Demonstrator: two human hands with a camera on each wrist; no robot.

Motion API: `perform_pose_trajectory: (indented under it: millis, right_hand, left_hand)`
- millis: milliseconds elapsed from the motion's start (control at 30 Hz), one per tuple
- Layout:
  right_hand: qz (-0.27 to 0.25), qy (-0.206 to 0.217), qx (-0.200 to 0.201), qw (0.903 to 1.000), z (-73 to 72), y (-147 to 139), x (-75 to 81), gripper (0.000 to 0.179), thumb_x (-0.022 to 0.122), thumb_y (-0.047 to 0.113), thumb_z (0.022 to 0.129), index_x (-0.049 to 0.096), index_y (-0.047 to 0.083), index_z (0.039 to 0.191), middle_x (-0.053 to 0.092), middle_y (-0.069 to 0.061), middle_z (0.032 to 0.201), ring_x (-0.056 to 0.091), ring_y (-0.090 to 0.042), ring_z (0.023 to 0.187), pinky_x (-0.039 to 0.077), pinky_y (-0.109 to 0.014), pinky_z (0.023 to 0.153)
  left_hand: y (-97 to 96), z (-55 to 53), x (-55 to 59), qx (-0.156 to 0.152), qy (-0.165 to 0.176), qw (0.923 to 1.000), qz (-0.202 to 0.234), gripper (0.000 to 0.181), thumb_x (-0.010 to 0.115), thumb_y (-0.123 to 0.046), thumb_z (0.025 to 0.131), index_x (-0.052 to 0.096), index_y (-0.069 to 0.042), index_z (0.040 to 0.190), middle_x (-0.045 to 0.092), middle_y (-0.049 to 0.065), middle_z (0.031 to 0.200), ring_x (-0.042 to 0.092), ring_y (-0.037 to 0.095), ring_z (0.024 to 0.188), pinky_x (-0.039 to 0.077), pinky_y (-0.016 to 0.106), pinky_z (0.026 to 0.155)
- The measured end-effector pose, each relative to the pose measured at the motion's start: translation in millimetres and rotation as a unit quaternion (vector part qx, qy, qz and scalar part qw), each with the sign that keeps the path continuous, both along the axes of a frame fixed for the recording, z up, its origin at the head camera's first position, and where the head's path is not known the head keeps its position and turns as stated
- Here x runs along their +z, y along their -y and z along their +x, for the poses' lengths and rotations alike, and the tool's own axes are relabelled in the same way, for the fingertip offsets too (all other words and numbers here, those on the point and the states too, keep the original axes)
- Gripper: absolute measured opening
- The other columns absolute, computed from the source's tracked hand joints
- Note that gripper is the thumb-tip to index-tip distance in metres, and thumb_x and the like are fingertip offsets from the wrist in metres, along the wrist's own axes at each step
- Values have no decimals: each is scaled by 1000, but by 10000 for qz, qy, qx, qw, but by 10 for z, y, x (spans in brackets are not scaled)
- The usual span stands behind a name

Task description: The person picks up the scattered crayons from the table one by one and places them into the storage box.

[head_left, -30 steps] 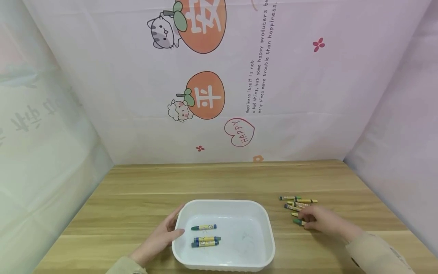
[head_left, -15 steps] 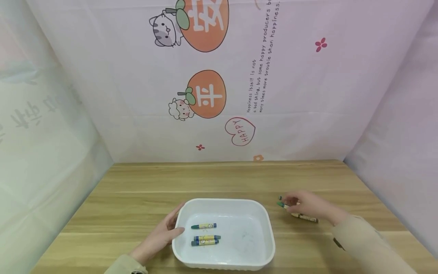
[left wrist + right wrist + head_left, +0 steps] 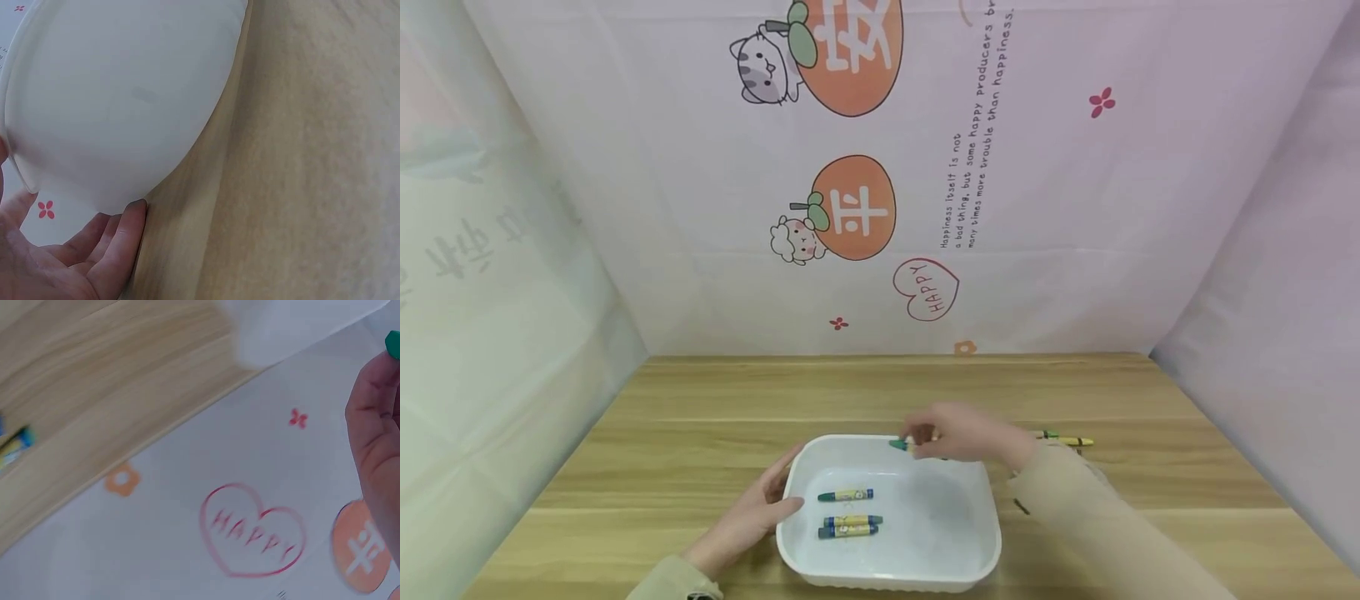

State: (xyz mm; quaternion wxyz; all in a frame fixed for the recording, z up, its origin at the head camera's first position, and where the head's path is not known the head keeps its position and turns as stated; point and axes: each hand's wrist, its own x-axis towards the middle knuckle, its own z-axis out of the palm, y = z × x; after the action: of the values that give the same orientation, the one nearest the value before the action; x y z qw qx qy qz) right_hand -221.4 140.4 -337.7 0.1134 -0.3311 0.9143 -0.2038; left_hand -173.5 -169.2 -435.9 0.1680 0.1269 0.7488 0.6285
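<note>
A white plastic basin stands at the front of the table. My left hand grips its left side, thumb over the rim; in the left wrist view the fingertips bear on the outer wall. Over the basin's far rim, my right hand pinches a green crayon, its tip pointing left. The right wrist view shows only the green crayon's tip beyond the fingers. Inside the basin, toward the left, lie a dark green crayon and two crayons side by side.
To the right of the basin lie more crayons, partly covered by the right sleeve. A printed white cloth hangs along the table's back edge, with further cloth at both sides.
From the crayons on the right, my right hand has picked up the green crayon and carried it left to above the basin. My left hand keeps its place on the basin.
</note>
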Motion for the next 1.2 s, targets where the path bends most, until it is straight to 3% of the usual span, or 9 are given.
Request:
perform_pose_trajectory:
  millis: [300,667,967,1200]
  right_hand:
    - [272,239,520,9980,29,678,-138,20,68,16,84,68,18,103,59,10,79,51,-3,74,46,-15,66]
    - [550,197,910,9941,19,906,-557,17,70,16,81,70,21,97,58,14,76,49,2,70,44,-11,65]
    - [405,277,854,9951,49,923,-587,16,71,13,79,71,16,95,57,13,71,47,3,67,44,-10,65]
    - [179,462,611,9969,61,843,-431,18,69,12,81,68,16,99,58,11,75,49,1,70,45,-12,64]
  left_hand:
    - [4,4,0,5,31,10000,23,75,54,-11,90,10,-14,150,30,37,140,53,28,111,57,40,79]
    - [7,27,-32,37,-11,10000,48,74,55,-11,90,11,-14,150,34,37,137,54,27,109,58,40,76]
    - [-13,14,-19,88,-65,9999,-77,73,55,-12,90,13,-15,150,35,36,137,54,26,108,58,38,75]
    - [-4,0,-46,46,-13,10000,-39,75,55,-12,89,11,-15,150,34,36,138,55,25,105,58,38,76]
